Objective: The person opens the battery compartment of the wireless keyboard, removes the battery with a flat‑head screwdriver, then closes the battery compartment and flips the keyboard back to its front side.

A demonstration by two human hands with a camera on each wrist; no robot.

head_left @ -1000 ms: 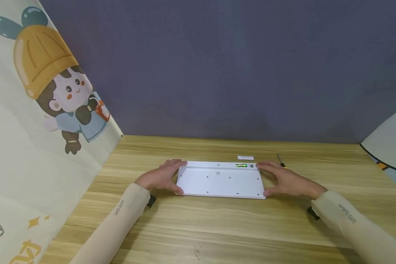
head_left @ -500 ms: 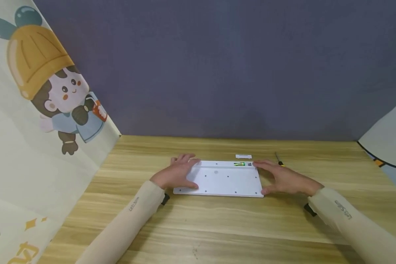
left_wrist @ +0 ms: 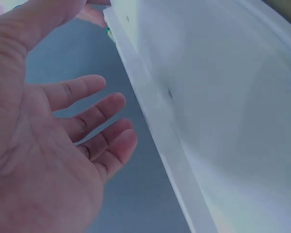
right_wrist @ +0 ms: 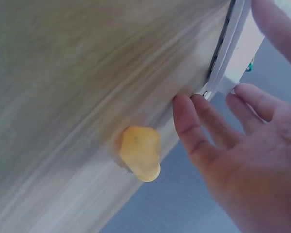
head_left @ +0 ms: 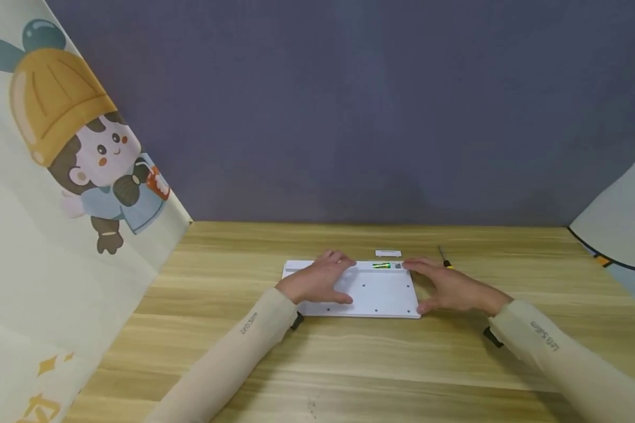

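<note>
A white keyboard (head_left: 386, 298) lies underside up on the wooden table, dotted with small screws. A green battery (head_left: 381, 265) sits in the slot near its far right corner. My left hand (head_left: 320, 282) is over the left half, its fingers loosely spread with nothing between them; in the left wrist view these fingers (left_wrist: 97, 109) are apart from the long raised edge. My right hand (head_left: 452, 288) holds the keyboard's right end, thumb at the near corner and index fingertip at the far one. In the right wrist view its other fingers (right_wrist: 186, 116) stay off the keyboard.
A small white battery cover (head_left: 388, 253) lies just behind the keyboard. To the right, partly behind my right hand, is a screwdriver (head_left: 444, 257), whose yellow handle (right_wrist: 140, 151) shows in the right wrist view. A dark partition (head_left: 349, 117) closes off the table's back.
My left hand has let go of the keyboard's left end and moved right across it, toward the middle. My right hand has kept its place at the right end.
</note>
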